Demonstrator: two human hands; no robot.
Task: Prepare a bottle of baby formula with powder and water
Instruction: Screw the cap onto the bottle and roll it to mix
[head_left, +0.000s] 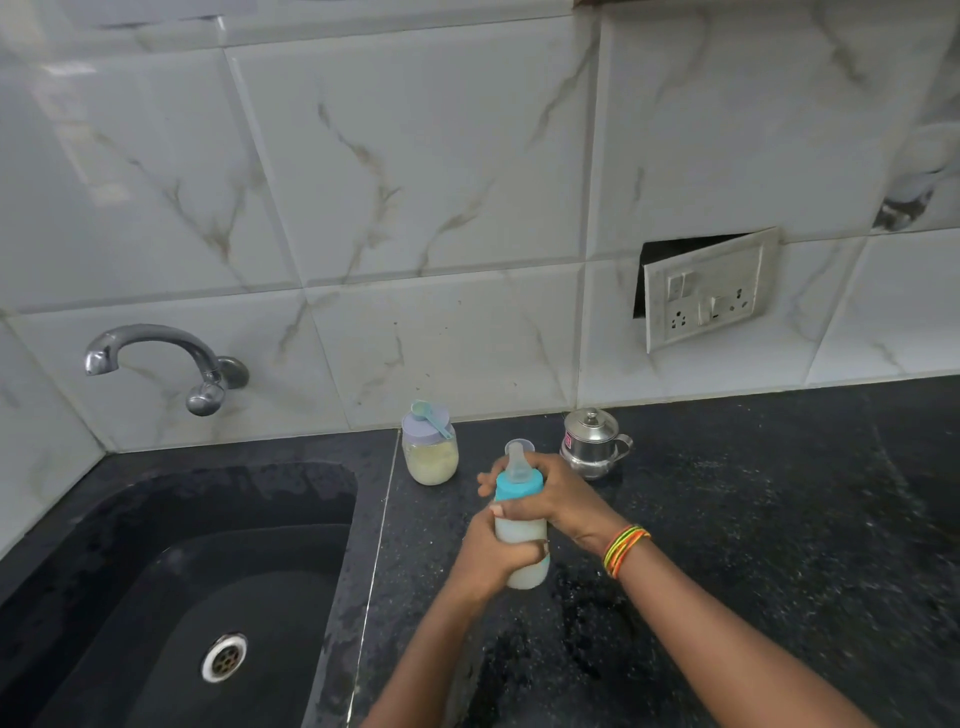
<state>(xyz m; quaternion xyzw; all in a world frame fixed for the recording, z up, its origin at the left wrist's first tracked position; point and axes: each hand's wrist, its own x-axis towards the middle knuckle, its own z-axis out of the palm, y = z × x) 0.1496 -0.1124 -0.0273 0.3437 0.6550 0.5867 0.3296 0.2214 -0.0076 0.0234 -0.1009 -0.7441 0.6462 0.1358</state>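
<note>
**Hands.** Left hand: fingers curled round the lower body of the bottle. Right hand: wrapped round the teal collar, fingers showing past its far side; bangles on that wrist.

**Bottle.** Held near upright in both hands over the worktop, right of the sink; whether its base touches cannot be told. Clear body, filled most of the way with milky liquid; teat fitted.
- Handling, judged: moderately heavy for its size when this full. Plastic wall probably stiff enough for a firm grip, and possibly slick, since the worktop around it looks wet. The teat is soft and best left untouched.
- Hold: body low with one hand, ribbed collar with the other for any twisting.

**Nearby.** Jar of pale powder, lid on, with a teal scoop lying on top; it stands behind the bottle, near. Lidded steel pot stands to the right.

**Writing.** The pot has a small pink label, too small to read. No brand or markings are legible on the bottle or jar.

**Further out.** Tap on the tiled wall; socket plate hanging loose.
</note>
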